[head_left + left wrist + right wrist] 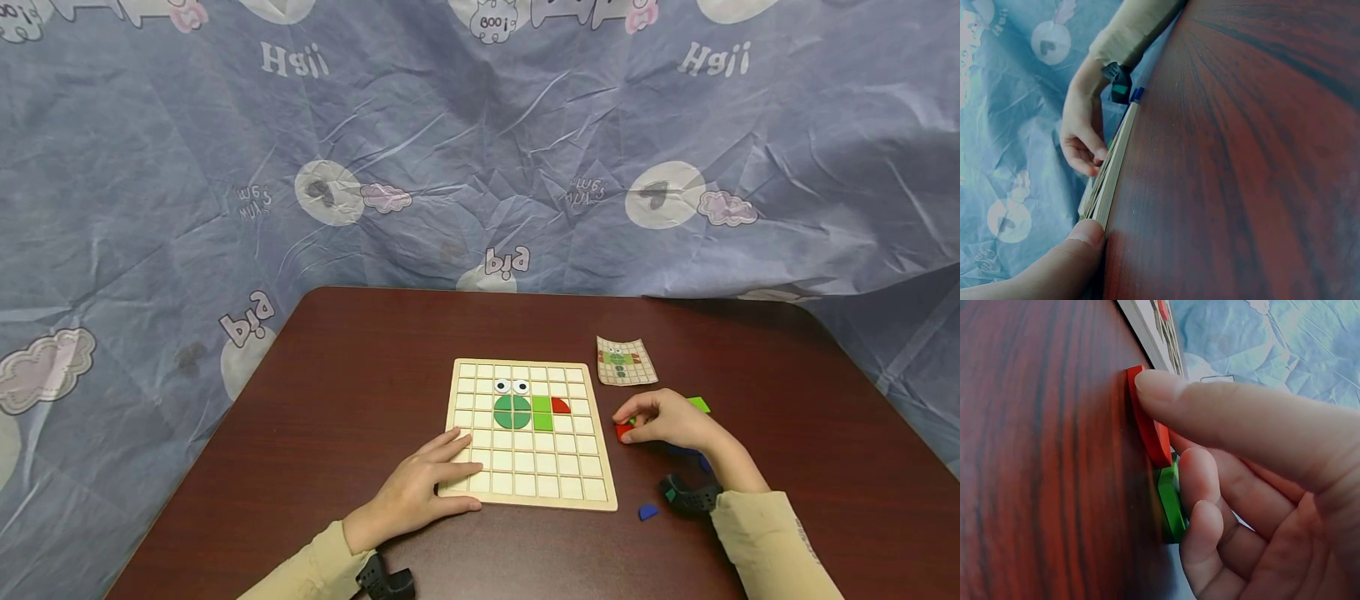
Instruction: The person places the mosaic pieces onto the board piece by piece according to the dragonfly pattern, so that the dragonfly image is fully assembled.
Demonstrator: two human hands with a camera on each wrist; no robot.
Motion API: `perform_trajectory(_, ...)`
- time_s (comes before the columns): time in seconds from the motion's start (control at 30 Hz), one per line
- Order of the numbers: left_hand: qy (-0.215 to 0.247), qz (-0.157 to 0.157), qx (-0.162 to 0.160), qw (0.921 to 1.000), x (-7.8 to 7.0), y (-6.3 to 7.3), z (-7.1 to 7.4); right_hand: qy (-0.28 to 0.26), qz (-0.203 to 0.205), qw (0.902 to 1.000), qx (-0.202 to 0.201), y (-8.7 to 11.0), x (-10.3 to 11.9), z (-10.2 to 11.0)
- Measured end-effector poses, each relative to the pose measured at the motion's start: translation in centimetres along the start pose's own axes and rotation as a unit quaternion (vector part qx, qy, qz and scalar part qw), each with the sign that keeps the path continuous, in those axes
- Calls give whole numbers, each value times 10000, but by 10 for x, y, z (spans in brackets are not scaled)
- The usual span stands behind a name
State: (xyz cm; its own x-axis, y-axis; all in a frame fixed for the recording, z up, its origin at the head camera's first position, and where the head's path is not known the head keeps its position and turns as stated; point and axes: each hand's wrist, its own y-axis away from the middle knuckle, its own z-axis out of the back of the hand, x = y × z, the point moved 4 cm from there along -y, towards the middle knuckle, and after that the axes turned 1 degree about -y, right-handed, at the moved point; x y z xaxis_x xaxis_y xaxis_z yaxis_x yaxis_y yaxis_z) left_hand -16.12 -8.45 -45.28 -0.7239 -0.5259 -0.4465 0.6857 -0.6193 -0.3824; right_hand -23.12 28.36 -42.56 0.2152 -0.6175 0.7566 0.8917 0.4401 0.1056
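Observation:
A pale wooden grid board lies on the table. On it are two eye pieces, a round of dark green quarter pieces, light green squares and a red quarter piece. My left hand rests on the board's front left corner, fingers spread, thumb at its edge. To the right of the board, my right hand pinches another red piece low over the table. A green piece sits close beside it, near the curled fingers.
Behind the right hand lies a small pattern card with a printed grid figure. A bright green piece and some blue pieces show around the right wrist. One blue quarter piece lies nearer the front. A printed blue cloth hangs behind the table.

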Motion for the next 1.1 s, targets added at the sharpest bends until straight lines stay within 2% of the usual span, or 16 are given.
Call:
perform_trajectory(0.23, -22, -9, 0, 10000, -1, 0, 1, 147, -51, 9999, -59, 0, 2, 0)
perform_trajectory(0.73, 21, -6, 0, 10000, -1, 0, 1, -113, -13, 9999, -11, 0, 4, -1)
perform_trajectory(1.1, 31, -37, -11, 10000, -1, 0, 1, -97, 52, 9999, -40, -1, 9, -2)
